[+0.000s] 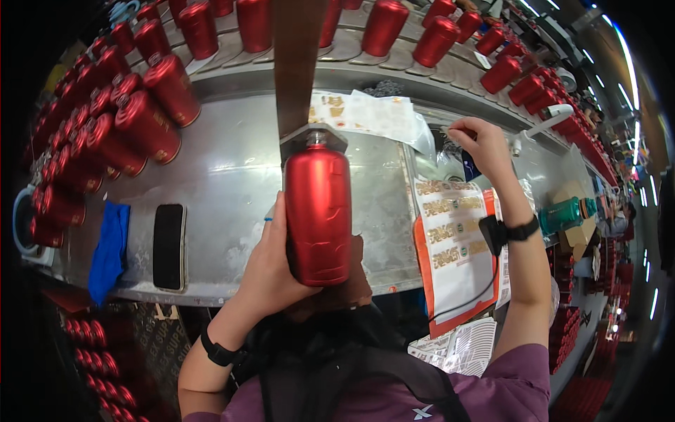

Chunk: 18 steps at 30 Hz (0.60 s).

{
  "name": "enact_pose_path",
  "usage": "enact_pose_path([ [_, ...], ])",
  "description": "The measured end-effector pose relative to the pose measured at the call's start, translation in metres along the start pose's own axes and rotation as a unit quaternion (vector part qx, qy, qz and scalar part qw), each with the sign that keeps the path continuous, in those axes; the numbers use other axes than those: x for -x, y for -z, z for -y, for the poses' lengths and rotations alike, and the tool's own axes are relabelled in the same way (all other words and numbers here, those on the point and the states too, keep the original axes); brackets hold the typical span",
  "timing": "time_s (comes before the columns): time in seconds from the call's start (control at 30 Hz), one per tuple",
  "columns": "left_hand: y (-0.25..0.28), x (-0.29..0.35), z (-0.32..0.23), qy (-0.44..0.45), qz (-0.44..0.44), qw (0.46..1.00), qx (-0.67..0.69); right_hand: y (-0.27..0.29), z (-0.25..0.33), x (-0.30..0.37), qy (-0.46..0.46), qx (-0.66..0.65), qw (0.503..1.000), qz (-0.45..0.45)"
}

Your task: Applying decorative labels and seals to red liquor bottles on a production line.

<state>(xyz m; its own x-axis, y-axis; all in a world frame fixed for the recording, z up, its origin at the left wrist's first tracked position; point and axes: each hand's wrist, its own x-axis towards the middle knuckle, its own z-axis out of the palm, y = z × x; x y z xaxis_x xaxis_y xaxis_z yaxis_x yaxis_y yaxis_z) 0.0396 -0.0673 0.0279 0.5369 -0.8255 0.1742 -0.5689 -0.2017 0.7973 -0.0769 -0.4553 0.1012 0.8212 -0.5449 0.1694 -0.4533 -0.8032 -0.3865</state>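
My left hand (261, 276) is wrapped round a glossy red bottle (318, 211) with a clear neck, held upright over the front edge of the metal worktable. Part of the hand is hidden behind the bottle. To the right, my right hand (485, 145) is raised with thumb and fingertips pinched together; anything between them is too small to make out. Below that hand lies a white sheet of gold decals (453, 228) on an orange backing. Behind the bottle lies another decal sheet (362, 112), partly gold.
Red bottles (149, 126) crowd the table's left side, and more red bottles (385, 28) stand on a conveyor at the back. A phone (169, 246) and blue cloth (109, 250) lie front left. A white tap (543, 126) and green bottle (560, 215) are at right.
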Motion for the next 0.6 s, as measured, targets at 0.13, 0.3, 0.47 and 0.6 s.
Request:
enact_pose_path([
  [0.13, 0.006, -0.006, 0.004, 0.008, 0.032, 0.997, 0.076, 0.023, 0.106, 0.039, 0.14, -0.155, 0.973, 0.097],
  [0.3, 0.02, -0.012, 0.019, -0.015, 0.117, 0.985, 0.123, 0.021, 0.164, 0.047, 0.274, -0.252, 0.91, 0.18],
  [0.47, 0.031, -0.019, 0.02, 0.025, 0.128, 0.936, 0.326, -0.01, 0.166, 0.026, 0.148, -0.359, 0.857, 0.339],
  [0.6, 0.016, -0.034, 0.004, 0.127, 0.017, 0.906, 0.404, -0.02, 0.167, 0.016, 0.056, -0.36, 0.863, 0.35],
])
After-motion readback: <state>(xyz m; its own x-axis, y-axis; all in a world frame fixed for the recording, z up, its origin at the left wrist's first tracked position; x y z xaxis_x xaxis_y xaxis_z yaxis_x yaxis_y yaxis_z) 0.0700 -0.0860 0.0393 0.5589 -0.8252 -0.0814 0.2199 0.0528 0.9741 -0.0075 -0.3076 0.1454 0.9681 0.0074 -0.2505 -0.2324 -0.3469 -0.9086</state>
